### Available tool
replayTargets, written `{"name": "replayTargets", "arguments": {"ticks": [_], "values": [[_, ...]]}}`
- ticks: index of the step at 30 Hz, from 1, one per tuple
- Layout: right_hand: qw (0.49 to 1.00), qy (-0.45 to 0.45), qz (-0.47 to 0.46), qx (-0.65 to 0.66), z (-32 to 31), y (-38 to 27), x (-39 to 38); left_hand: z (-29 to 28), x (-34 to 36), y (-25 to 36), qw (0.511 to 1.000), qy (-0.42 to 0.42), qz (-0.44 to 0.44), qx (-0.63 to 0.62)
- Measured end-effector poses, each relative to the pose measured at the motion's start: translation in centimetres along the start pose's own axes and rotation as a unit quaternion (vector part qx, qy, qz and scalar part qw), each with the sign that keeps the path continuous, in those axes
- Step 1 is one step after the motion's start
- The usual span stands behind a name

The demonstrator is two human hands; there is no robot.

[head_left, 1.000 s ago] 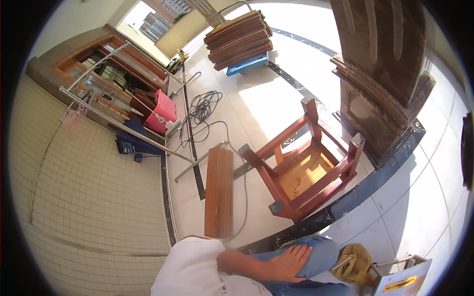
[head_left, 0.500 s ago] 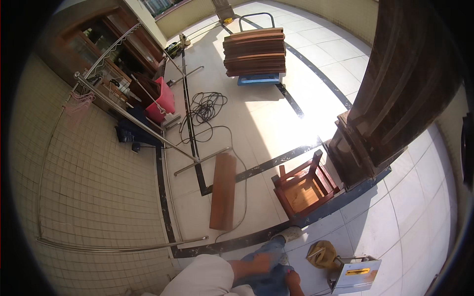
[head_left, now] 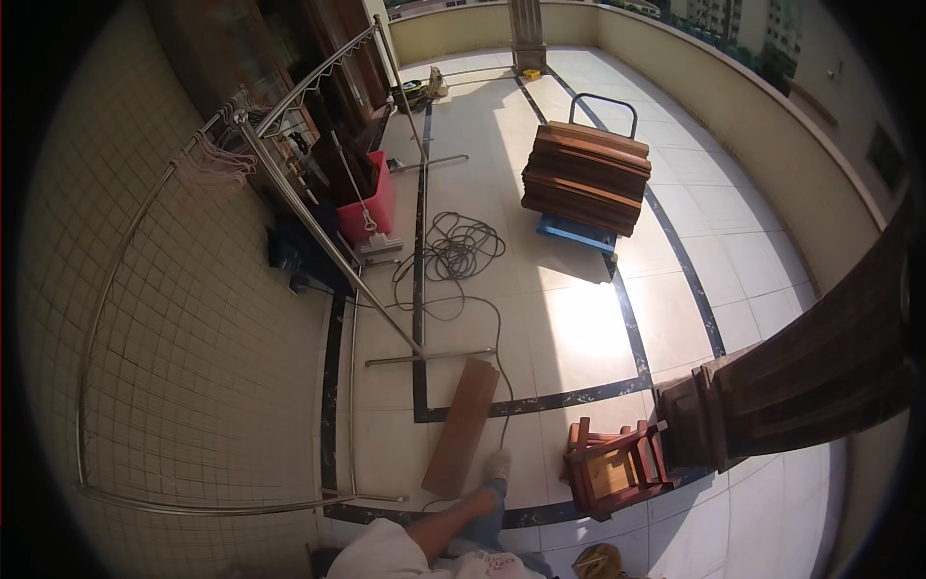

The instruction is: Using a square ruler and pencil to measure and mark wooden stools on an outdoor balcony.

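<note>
My left hand [head_left: 478, 501] is low in the middle, at the blue denim of my leg [head_left: 485, 528], just below the end of a reddish-brown board [head_left: 461, 425] lying on the tiles; its fingers are too small and dim to make out. My right hand is not in view. My shoed foot [head_left: 499, 466] is beside the board and a dark cable. An upturned wooden stool [head_left: 614, 472] lies to the right, against a dark carved wooden column piece [head_left: 791, 391]. A mustard cloth bag [head_left: 596, 560] is at the bottom edge.
A trolley [head_left: 577, 229] carries stacked wooden planks [head_left: 585, 174] farther back. Coiled cable [head_left: 453, 249] lies mid-floor. Metal drying racks [head_left: 307, 227] with hangers, a pink bin [head_left: 365, 212] and a squeegee mop [head_left: 380, 241] line the left side. A parapet [head_left: 733, 135] borders the right.
The view has lifted toward the balcony's far end, and the trolley, stool and board sit farther from me. My right hand, glimpsed half a second ago, has left the view. My foot has moved up beside the board.
</note>
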State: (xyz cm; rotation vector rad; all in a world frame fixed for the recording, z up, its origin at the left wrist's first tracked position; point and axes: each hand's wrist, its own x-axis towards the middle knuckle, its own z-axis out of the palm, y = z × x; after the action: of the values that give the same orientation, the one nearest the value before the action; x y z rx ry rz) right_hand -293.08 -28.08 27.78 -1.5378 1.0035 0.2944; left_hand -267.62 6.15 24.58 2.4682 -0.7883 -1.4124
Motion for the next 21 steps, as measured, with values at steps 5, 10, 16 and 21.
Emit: {"name": "replayTargets", "arguments": {"ticks": [5, 10, 16, 21], "values": [[0.997, 0.012, -0.020, -0.072, 1.7, -9.3, 3.7, -9.3, -2.4, -9.0, 0.976, 0.108, -0.042, -0.183], [0.990, 0.027, -0.026, -0.140, 4.6, -17.2, 8.5, -15.9, -3.5, -16.9, 0.928, 0.162, -0.253, -0.220], [0.988, -0.032, -0.009, -0.154, 6.2, -27.5, 21.0, -28.1, -1.0, -12.1, 0.931, 0.196, -0.212, -0.224], [0.679, -0.151, -0.474, -0.540, -5.2, -23.1, 46.9, -24.7, 10.4, -14.8, 0.882, 0.268, -0.187, -0.338]]}}
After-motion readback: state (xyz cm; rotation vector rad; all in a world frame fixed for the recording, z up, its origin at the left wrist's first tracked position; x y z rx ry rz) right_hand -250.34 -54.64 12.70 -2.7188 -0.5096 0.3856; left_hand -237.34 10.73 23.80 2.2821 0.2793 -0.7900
